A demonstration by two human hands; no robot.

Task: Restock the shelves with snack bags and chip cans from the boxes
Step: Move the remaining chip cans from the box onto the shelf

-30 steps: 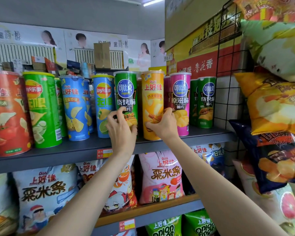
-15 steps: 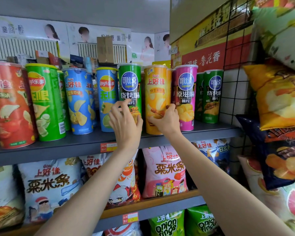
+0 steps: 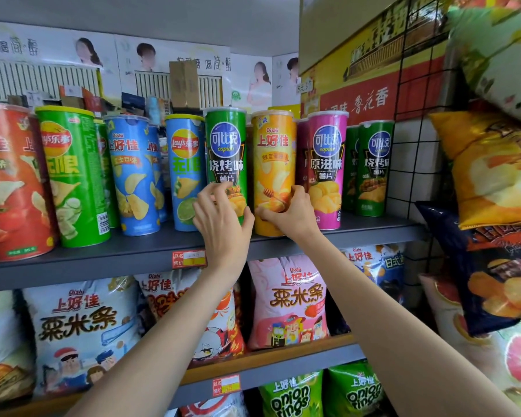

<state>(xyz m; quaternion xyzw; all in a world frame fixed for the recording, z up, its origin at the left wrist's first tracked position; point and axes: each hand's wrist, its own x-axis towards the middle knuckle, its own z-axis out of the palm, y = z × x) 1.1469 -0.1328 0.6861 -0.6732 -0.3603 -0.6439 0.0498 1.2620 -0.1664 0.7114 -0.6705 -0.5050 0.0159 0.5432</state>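
Left hand: the left hand [image 3: 223, 219] gripped the low part of the green can [image 3: 226, 164], fingers curled round it.
Right hand: the right hand [image 3: 286, 212] clamped the orange can [image 3: 272, 173], thumb in front, fingers wrapped behind.
Where: both cans stood upright, side by side, mid-shelf on the grey shelf [image 3: 133, 257].
Front-row cans: nine counted, with a red can [image 3: 9, 182] far left, a pink can [image 3: 325, 170] just right of the orange one, and a second green one [image 3: 373, 168] at the end; more stood behind, partly hidden.
Below: three white and pink snack bags [image 3: 286, 302] showed on the lower shelf, the forearms crossing in front.
Right: hanging chip bags [image 3: 494, 176] crowded a wire rack.
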